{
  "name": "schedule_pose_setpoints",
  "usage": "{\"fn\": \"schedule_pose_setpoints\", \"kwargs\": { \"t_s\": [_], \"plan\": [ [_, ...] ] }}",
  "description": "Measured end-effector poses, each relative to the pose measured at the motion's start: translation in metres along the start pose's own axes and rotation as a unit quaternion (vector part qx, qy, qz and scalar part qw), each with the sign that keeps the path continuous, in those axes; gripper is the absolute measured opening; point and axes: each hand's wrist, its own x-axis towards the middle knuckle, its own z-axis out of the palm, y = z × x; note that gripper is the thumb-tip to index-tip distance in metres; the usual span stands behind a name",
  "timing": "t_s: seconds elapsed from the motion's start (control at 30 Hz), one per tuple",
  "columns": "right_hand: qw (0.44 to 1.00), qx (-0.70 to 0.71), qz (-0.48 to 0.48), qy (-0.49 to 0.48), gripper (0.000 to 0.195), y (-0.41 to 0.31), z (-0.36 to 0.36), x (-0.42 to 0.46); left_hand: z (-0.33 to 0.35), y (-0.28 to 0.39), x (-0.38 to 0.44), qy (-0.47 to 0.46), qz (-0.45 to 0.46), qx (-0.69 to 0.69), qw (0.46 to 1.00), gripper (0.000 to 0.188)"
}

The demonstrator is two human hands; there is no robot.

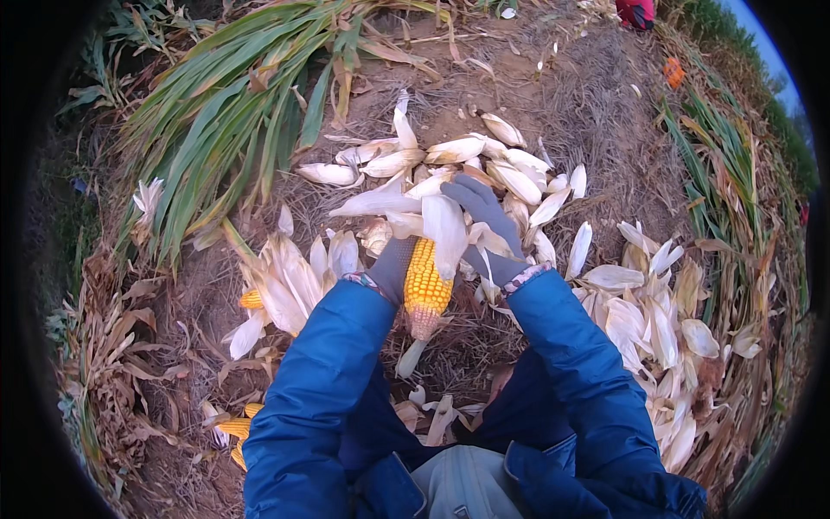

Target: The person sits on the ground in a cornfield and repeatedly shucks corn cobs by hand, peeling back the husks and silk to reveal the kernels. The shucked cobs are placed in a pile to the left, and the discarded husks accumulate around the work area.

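Note:
My left hand (393,267), in a grey glove, is wrapped around the left side of a yellow ear of corn (428,279). The ear's bare lower end points towards me, its tip pinkish-brown. Pale husk leaves (445,237) are peeled back and still cover its far end. My right hand (491,217), also gloved, is at the ear's far right side, a strip of husk (491,240) lying between its thumb and fingers. Just beyond both hands is a pile of ears in their husks (454,150).
Loose husks (648,311) are heaped on the right. Bare yellow ears (237,427) lie at lower left, near another husk clump (285,285). Green cut stalks (220,123) spread at upper left. An orange object (674,72) and part of a person in red (635,13) are farther off.

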Motion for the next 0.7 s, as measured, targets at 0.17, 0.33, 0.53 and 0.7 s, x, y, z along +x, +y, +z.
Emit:
{"fn": "schedule_pose_setpoints", "kwargs": {
  "t_s": [0.17, 0.33, 0.53, 0.7],
  "plan": [
    [0.98, 0.107, 0.123, 0.109, 0.033, 0.026, -0.002, -0.003, 0.043, 0.016, -0.01, 0.096, -0.181, -0.013, 0.979, 0.036],
    [0.862, 0.274, 0.352, 0.241, 0.032, 0.032, -0.021, 0.014, 0.064, 0.016, -0.005, 0.125, -0.238, 0.001, 0.963, 0.045],
    [0.728, 0.574, 0.355, 0.124, 0.034, 0.041, -0.029, 0.014, 0.078, 0.017, -0.006, 0.216, -0.207, -0.042, 0.953, 0.046],
    [0.924, 0.22, 0.283, -0.134, 0.049, 0.013, -0.032, 0.006, 0.058, 0.026, -0.008, 0.229, -0.182, -0.081, 0.953, 0.051]
  ]
}}
